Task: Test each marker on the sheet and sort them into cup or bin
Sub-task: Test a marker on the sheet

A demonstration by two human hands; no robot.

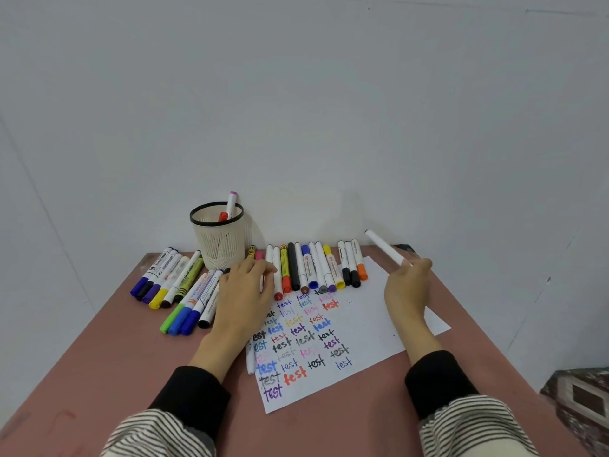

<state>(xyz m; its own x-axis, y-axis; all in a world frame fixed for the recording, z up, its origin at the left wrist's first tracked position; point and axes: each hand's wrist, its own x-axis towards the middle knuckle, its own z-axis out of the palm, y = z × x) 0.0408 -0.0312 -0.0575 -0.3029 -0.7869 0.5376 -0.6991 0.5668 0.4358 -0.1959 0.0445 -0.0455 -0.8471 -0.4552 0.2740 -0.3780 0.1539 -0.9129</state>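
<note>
A white sheet [372, 321] covered with coloured "test" words lies on the pink table [108, 351]. My right hand [407, 291] grips a white marker [384, 247] that points up and to the left, above the sheet's far right corner. My left hand [245, 296] rests at the sheet's left edge, its fingers curled over the near ends of a row of markers [316, 267] along the sheet's far edge. A white mesh cup [220, 237] behind the left hand holds two markers, one pink-tipped [231, 204]. No bin is in view.
Several thicker markers [174, 285] lie in a loose pile at the far left of the table. One white marker [251, 359] lies along the sheet's left edge by my left wrist. A wall stands right behind the table. A patterned floor [583, 397] shows at lower right.
</note>
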